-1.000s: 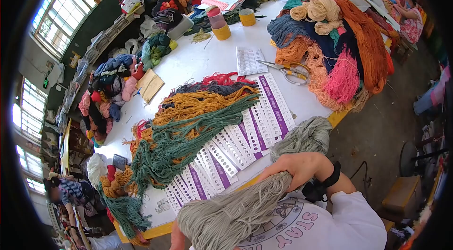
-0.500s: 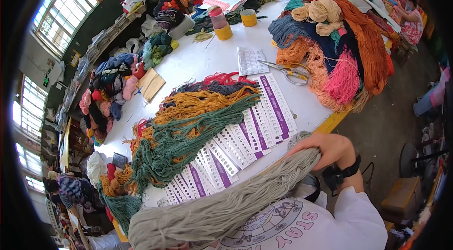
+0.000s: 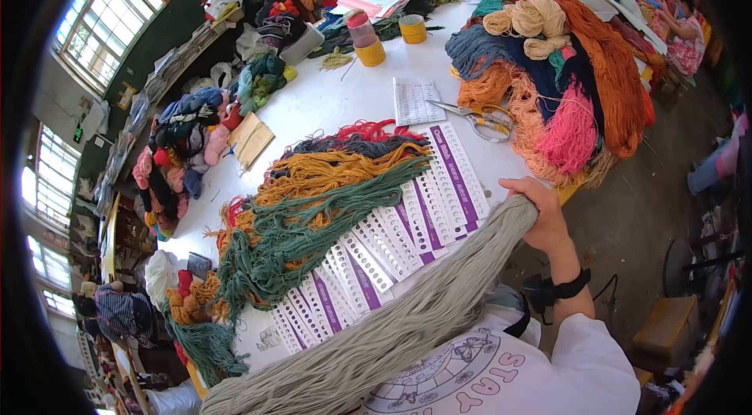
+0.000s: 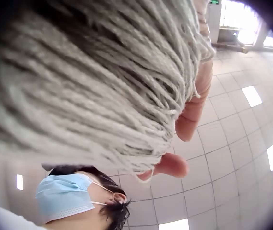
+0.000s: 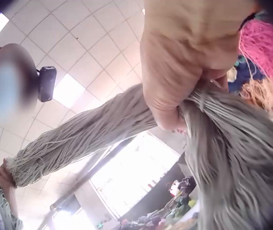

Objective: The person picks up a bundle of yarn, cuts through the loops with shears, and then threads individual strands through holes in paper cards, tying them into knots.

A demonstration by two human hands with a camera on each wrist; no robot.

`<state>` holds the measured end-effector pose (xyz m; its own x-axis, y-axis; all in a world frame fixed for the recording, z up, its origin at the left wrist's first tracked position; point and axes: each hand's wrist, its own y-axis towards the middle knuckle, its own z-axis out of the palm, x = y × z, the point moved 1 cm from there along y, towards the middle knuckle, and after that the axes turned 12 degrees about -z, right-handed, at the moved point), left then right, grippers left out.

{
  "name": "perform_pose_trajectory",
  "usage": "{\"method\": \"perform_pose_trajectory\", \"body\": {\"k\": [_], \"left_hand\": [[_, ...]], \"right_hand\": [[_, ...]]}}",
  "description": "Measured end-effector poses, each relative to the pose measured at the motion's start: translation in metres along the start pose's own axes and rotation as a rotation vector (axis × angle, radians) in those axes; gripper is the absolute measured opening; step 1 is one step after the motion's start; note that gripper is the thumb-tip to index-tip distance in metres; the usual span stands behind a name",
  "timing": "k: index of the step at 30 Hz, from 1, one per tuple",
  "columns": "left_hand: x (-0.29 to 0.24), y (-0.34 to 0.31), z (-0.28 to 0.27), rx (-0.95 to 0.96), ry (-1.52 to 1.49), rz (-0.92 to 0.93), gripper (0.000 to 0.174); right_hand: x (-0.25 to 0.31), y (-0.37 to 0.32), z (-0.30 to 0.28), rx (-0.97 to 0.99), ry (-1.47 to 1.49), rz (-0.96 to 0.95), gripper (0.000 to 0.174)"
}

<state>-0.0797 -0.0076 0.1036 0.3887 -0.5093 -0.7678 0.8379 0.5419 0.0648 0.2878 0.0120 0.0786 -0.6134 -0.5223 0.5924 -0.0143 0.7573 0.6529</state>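
The head view looks down across the table (image 3: 313,98) from above, while both wrist views face up toward the ceiling (image 5: 100,43), close to the gray yarn (image 3: 376,333) all three share.

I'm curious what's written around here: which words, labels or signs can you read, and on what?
"STAY": white shirt; its other lettering isn't legible.
"Cross Stitch", apparently: purple-striped card; its smaller print is blurred.
Too small to read: printed sheet, green wall sign.

"STAY" in pink letters on white shirt (image 3: 583,372), below right hand (image 3: 542,217); "Cross Stitch" heads purple-striped card (image 3: 452,172) near hand.
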Motion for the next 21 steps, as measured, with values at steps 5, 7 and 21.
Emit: {"method": "perform_pose_trajectory", "body": {"k": [5,7,21], "left_hand": [[0.003,-0.01,0.006,-0.108,0.051,0.014,0.092],[0.003,-0.017,0.01,-0.175,0.081,0.026,0.092],[0.031,-0.113,0.072,-0.895,0.253,0.071,0.092]], "right_hand": [[-0.022,-0.004,0.03,-0.138,0.435,0.249,0.049],[-0.016,0.005,0.039,-0.113,0.628,0.269,0.05],[0.089,0.082,0.112,0.669,1.085,-0.121,0.054]]}}
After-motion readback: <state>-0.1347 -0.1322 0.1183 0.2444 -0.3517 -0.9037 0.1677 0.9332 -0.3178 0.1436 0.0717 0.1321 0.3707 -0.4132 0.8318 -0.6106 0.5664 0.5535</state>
